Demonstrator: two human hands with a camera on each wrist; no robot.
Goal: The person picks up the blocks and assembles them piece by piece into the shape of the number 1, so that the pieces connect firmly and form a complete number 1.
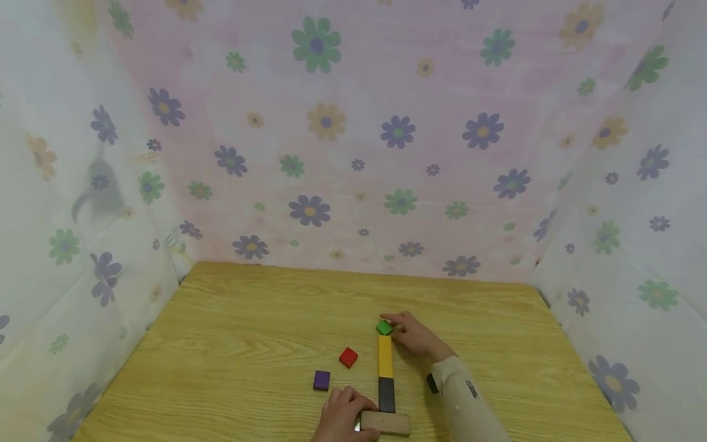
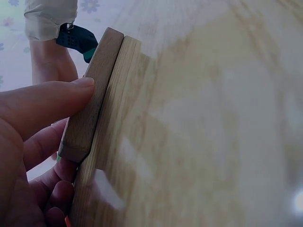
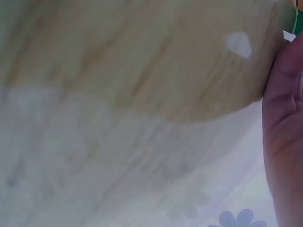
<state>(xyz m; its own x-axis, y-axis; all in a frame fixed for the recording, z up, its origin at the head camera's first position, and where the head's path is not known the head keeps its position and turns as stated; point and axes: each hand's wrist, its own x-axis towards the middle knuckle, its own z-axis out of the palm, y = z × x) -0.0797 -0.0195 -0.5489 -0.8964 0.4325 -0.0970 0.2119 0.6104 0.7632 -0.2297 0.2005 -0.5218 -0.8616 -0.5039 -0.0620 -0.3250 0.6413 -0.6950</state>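
Observation:
A row of blocks runs away from me on the table in the head view. Nearest is a plain wooden block [image 1: 393, 423] lying crosswise, then a black block [image 1: 386, 395], a yellow block [image 1: 385, 356] and a small green block [image 1: 383, 328], turned at an angle, at the far end. My left hand [image 1: 343, 414] grips the left end of the wooden block. The left wrist view shows the thumb on one face of that wooden block [image 2: 92, 99] and fingers behind it. With index finger and thumb, my right hand [image 1: 414, 337] pinches the green block.
Left of the row lie a red block [image 1: 348, 357] and a purple block [image 1: 322, 380]. A dark device [image 1: 432, 383] sits at the right wrist. Flower-patterned cloth [image 1: 359, 153] encloses the wood-grain table [image 1: 248, 319] at the back and both sides.

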